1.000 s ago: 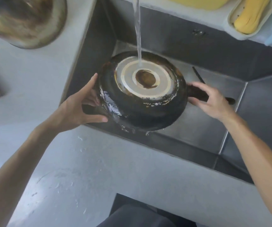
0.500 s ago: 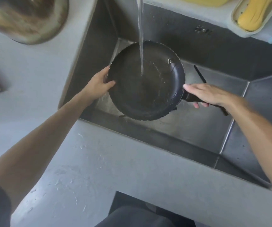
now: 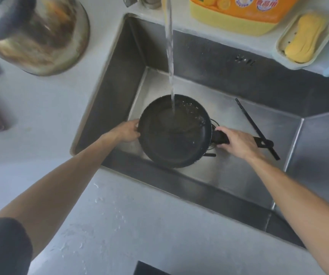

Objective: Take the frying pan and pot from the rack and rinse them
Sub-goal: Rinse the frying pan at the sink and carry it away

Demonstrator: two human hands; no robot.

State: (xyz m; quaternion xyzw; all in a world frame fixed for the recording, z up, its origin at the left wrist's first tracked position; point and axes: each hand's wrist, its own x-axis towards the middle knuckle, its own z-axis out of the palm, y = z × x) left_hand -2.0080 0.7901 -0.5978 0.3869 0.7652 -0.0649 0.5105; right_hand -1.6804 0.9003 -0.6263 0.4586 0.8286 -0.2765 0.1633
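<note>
Right grip (image 3: pixel 237 140) wrapped around frying pan (image 3: pixel 174 132) handle, left grip (image 3: pixel 127 131) pinching its near-left rim; pan sits face-up low in sink (image 3: pixel 239 171), stream (image 3: pixel 169 56) filling it. Risk: wet rim slips, pan tips and dumps water. Pot (image 3: pixel 38 34) waits on desk (image 3: pixel 40 116) far left, unrinsed

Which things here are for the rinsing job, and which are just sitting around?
For the job:
- frying pan, held in the sink
- water stream falling into it
- left hand on the rim
- right hand on the handle
- pot on the counter

Just lying about:
- yellow soap in its dish
- orange detergent bottle
- black stick in the sink
</note>
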